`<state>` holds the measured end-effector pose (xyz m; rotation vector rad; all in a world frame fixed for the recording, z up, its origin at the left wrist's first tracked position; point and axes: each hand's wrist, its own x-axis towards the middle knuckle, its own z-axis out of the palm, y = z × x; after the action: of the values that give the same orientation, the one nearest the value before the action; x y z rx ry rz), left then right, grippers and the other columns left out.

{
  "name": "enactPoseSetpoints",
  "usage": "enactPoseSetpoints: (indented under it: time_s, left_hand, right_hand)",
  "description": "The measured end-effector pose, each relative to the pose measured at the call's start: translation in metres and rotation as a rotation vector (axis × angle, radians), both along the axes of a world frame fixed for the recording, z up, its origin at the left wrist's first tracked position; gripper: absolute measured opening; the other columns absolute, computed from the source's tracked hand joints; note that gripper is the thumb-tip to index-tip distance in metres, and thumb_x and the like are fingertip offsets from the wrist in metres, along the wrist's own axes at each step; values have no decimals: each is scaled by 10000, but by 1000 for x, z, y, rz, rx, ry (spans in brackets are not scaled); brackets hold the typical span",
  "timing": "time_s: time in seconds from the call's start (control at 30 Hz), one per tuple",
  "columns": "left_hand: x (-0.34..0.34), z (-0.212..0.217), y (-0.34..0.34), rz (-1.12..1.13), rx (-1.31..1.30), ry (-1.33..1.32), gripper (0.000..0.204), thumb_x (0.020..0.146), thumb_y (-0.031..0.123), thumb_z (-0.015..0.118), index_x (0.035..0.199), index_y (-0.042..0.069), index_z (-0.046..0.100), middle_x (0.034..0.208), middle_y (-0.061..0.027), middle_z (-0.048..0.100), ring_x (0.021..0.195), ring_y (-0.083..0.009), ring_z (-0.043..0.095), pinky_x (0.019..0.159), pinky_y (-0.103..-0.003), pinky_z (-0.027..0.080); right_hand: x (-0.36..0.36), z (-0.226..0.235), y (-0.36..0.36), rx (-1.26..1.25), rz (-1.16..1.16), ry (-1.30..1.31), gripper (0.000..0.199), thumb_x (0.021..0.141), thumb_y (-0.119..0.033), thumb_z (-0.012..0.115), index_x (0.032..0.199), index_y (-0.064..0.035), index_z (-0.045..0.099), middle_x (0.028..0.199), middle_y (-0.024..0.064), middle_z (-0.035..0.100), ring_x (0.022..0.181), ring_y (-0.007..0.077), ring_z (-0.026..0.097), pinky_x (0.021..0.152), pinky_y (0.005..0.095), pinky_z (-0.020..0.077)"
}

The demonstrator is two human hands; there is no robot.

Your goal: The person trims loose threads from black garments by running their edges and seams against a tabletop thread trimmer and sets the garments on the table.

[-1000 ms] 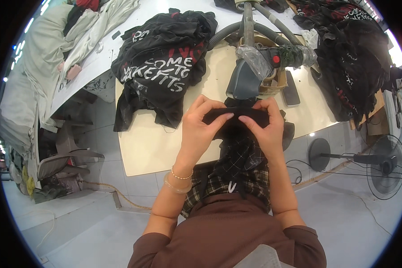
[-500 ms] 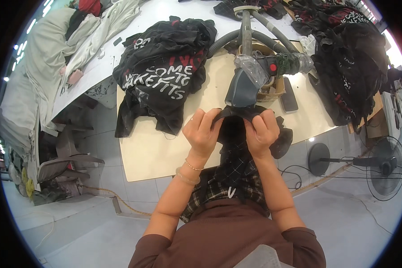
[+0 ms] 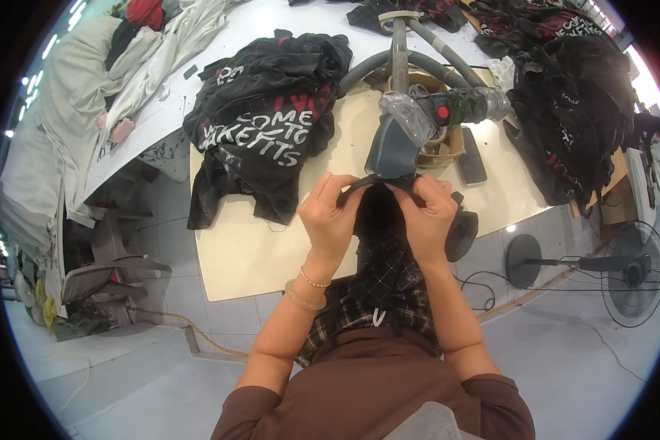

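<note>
A black garment with a thin white check [image 3: 381,264] hangs between my hands and down over my lap. My left hand [image 3: 328,220] is closed, pinching the garment's top edge. On the opposite side my right hand [image 3: 430,214] pinches the same edge, and the cloth gapes between the two. Right above it, at the edge of the cloth, is the dark grey flat nozzle [image 3: 392,147] of a suction machine, with clear plastic wrapped around its neck and a red button [image 3: 444,112]. Whether the cloth touches the nozzle mouth I cannot tell.
A heap of black printed garments [image 3: 268,125] lies left on the cream table [image 3: 235,257]; another pile [image 3: 572,110] lies right. Behind the nozzle stand a cardboard box [image 3: 444,150] and a grey hose [image 3: 367,71]. A dark phone-like slab [image 3: 471,158] lies nearby. A fan [image 3: 631,271] stands right.
Both hands have shifted their grip along the cloth edge, the right thumb now nearer the middle. The edge is drawn up closer under the nozzle. The view has shifted slightly.
</note>
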<state>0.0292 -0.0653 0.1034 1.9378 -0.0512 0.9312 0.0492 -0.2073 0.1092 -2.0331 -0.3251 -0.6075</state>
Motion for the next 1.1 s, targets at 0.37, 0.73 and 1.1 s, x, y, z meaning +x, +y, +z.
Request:
enactPoseSetpoints:
  time_s: [0.37, 0.73, 1.1]
  left_hand:
    - [-3, -9, 4, 56, 92, 3, 189, 688, -34, 747, 757, 22, 580, 703, -79, 520, 565, -218, 533, 508, -321, 398]
    - [-31, -34, 22, 254, 58, -40, 317, 665, -176, 548, 901, 16, 636, 735, -30, 400, 652, -160, 395, 578, -258, 355]
    - [-73, -22, 133, 768, 41, 19, 274, 775, -4, 657, 1044, 33, 693, 885, -15, 484, 790, -125, 505, 697, -258, 422]
  right_hand:
    - [1, 0, 0, -21, 3, -68, 264, 675, -53, 780, 667, -45, 516, 664, 32, 442, 627, 227, 406, 663, 330, 314]
    - [-28, -16, -47, -169, -34, -506, 314, 496, -82, 743, 587, -64, 443, 669, 51, 392, 633, 253, 455, 623, 357, 332]
    - [-82, 64, -134, 41, -403, -796, 191, 803, 13, 559, 656, -10, 439, 691, 69, 391, 619, 212, 413, 578, 377, 285]
